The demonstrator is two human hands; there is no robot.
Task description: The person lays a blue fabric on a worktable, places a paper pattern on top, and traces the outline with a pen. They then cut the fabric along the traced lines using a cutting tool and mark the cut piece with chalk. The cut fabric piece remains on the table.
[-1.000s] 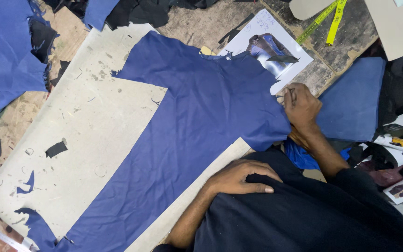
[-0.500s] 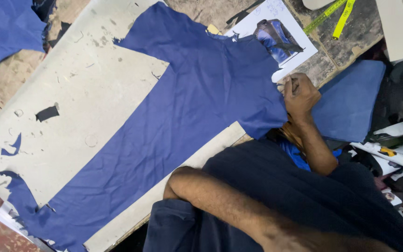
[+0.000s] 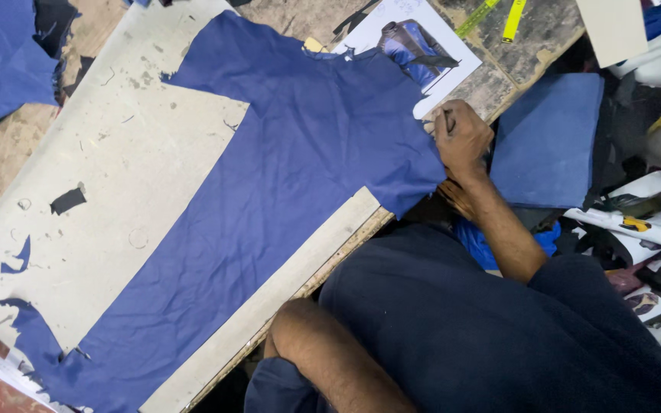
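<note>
Worn wooden table (image 3: 499, 84), one, with one pale cutting board (image 3: 93, 199) laid across it at a slant.

Item: one large sheet of blue material (image 3: 292, 176), spread flat over the board, running from its far end down to the near left corner; edges ragged at both ends. Its right corner hangs just past the table edge.

Item: my right hand (image 3: 460, 138), fingers curled tight, pinching the sheet's right edge; something thin sits between the fingers, too small to tell what. Forearm runs back toward my dark shirt.

Item: my left hand, hidden below the frame; only the bent arm shows, so I cannot tell how it is set.

Item: one printed picture of a jacket (image 3: 411, 46), on white paper, touching the sheet's far edge, just above my right hand.

Item: two yellow measuring tapes (image 3: 499, 17), side by side at the far edge of the table.

Item: one smaller blue piece (image 3: 548, 138), right of my hand, off the table.

Item: one more blue piece (image 3: 1, 61), far left corner.

Item: small scraps on the board, one black (image 3: 68, 200), one blue (image 3: 18, 258).
</note>
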